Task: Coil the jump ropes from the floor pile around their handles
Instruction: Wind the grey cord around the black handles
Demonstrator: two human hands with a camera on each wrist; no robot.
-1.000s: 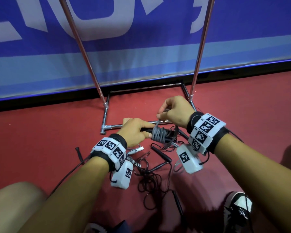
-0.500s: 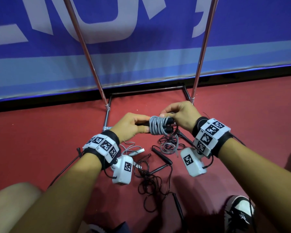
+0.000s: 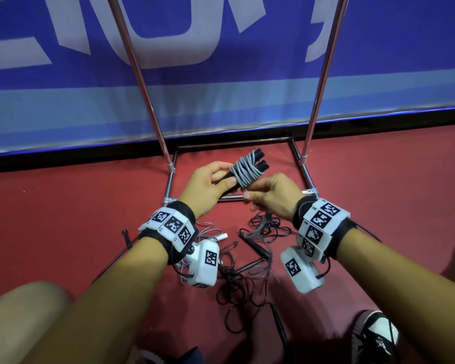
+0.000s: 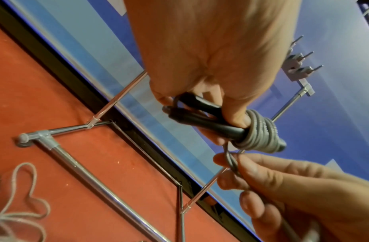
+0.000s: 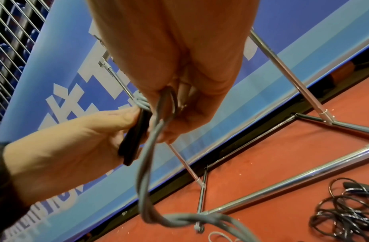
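Gripping black handles [image 3: 259, 160], left hand [image 3: 206, 183]; right hand [image 3: 272, 197] pinching grey rope [image 3: 243, 170] (banner lettering unreadable).
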